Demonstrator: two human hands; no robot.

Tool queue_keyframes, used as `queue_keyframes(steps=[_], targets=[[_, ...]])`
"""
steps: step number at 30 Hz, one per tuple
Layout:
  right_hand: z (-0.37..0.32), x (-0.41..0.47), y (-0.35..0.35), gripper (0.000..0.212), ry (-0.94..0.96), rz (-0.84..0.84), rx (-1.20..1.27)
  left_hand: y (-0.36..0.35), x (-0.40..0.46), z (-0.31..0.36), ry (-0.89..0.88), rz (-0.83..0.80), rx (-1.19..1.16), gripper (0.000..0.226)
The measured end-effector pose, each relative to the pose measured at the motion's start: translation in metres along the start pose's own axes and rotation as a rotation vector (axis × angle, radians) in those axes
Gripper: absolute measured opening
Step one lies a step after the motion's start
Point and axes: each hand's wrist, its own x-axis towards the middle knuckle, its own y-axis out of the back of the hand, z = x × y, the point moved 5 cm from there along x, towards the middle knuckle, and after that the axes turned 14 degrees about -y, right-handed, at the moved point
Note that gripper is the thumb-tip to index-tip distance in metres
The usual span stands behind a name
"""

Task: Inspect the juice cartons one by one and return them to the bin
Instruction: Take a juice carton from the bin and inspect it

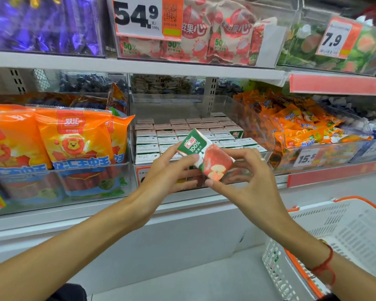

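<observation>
I hold one small juice carton [206,155], green and white with a red apple picture, tilted in front of the clear bin [267,135]. My left hand [172,170] pinches its left side with thumb and fingers. My right hand [245,174] grips its right side and lower corner. Behind it, several more juice cartons [174,135] stand upright in tight rows inside the bin, tops facing me.
Orange sausage packs [74,144] fill the bin to the left, and orange snack packets [302,124] fill the one to the right. A white shopping basket [345,235] with orange trim sits at lower right. Price tags and more goods line the shelf above.
</observation>
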Motion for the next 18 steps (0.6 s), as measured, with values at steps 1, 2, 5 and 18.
queue_keyframes(steps=[1, 2, 5, 18], targets=[[-0.001, -0.002, -0.002, 0.057, 0.041, -0.004, -0.034, -0.001, -0.002, -0.001, -0.019, -0.006, 0.031, 0.025], [-0.001, -0.003, -0.004, 0.058, 0.057, -0.032, -0.041, -0.001, -0.004, -0.001, -0.038, -0.008, 0.060, 0.030], [0.005, 0.001, -0.007, 0.059, -0.072, -0.158, 0.101, 0.001, -0.006, 0.004, -0.082, 0.016, 0.081, 0.037], [-0.001, 0.012, 0.016, 0.046, 0.313, -0.019, -0.068, -0.007, -0.018, 0.039, -0.624, -0.038, 0.621, 0.041]])
